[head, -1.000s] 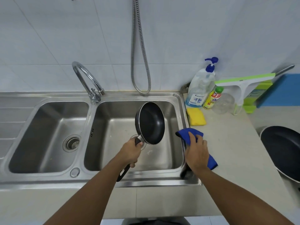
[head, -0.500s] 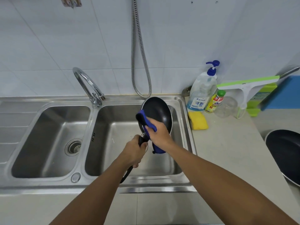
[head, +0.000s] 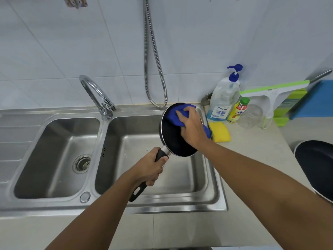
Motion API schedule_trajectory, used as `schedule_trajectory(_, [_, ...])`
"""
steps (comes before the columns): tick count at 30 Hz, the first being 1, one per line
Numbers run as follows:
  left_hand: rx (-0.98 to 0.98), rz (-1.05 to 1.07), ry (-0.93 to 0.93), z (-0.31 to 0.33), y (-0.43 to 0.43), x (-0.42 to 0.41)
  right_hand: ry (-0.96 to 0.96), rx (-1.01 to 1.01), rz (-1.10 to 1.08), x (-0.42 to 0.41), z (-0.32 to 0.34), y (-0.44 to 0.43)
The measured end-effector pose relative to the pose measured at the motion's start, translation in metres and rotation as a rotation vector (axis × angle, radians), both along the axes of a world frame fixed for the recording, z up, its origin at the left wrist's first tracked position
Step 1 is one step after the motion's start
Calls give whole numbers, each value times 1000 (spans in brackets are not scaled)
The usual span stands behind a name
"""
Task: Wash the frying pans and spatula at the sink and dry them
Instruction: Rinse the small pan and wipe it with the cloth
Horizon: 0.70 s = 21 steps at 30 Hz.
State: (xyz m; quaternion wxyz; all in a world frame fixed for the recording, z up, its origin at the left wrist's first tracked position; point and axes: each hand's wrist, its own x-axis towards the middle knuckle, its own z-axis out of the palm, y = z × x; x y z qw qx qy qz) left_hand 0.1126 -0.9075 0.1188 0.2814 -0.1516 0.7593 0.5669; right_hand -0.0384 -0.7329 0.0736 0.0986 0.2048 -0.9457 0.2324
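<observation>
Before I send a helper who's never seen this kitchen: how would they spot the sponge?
Find the double sink, then the counter by its right basin. The sponge lies before the pump bottle: the only flat yellow block there.

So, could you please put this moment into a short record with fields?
left hand: grips the small pan by its handle
right hand: holds the cloth against the pan's inside
small pan: tilted, over the right basin
big pan: on the counter, far right
sponge: on the counter, right of the basin
tap: no water seen
</observation>
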Motion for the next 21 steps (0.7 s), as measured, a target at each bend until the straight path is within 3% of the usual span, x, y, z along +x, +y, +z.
schedule_trajectory(3, [-44, -2, 23, 0, -2, -8, -108, -201, 229, 24, -2, -23])
schedule_trajectory(7, [2, 108, -35, -5, -15, -8, -175, -3, 453, 45, -22, -4])
schedule_trajectory(11, [79, 137, -72, -7, -25, 3, -126, 163, 328, 34, -40, 27])
schedule_trajectory(16, [6, 39, -64, -7, -16, 7, -155, 66, -4, 9, -36, 18])
schedule_trajectory(18, [-18, 13, -47, -10, -11, 4, -193, -66, -4, 11, -28, -1])
schedule_trajectory(21, [-52, 13, -6, -12, -12, -5, -232, -189, 205, 33, -21, -28])
